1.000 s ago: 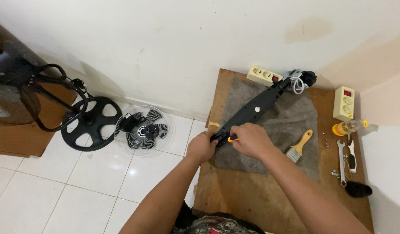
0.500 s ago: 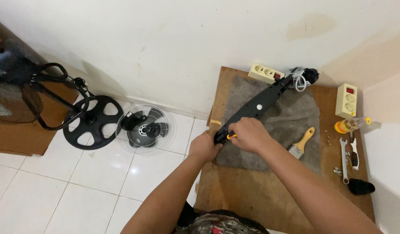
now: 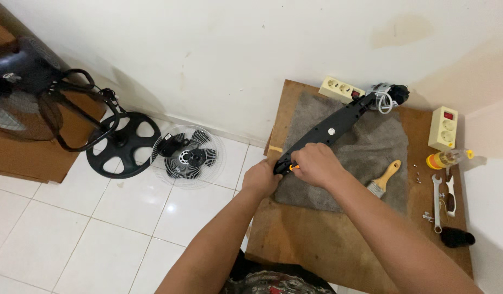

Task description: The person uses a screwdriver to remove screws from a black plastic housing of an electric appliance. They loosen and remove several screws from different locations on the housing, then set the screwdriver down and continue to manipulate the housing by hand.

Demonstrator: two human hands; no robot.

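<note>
Item: long black plastic arm (image 3: 338,121), laid slantwise on a grey cloth (image 3: 382,141) from the wooden worktop's (image 3: 317,245) left edge toward its far right corner. Left hand (image 3: 261,178) was closed around the arm's near end; right hand (image 3: 312,163) was closed on an orange-handled tool (image 3: 293,167) set against that end. Progress: arm appeared whole, fastening work judged under way, its extent untellable. Paintbrush (image 3: 383,178) and spanner (image 3: 436,202) lay unused toward the right edge. Against the earlier frame: both grips unchanged, arm unmoved.
</note>
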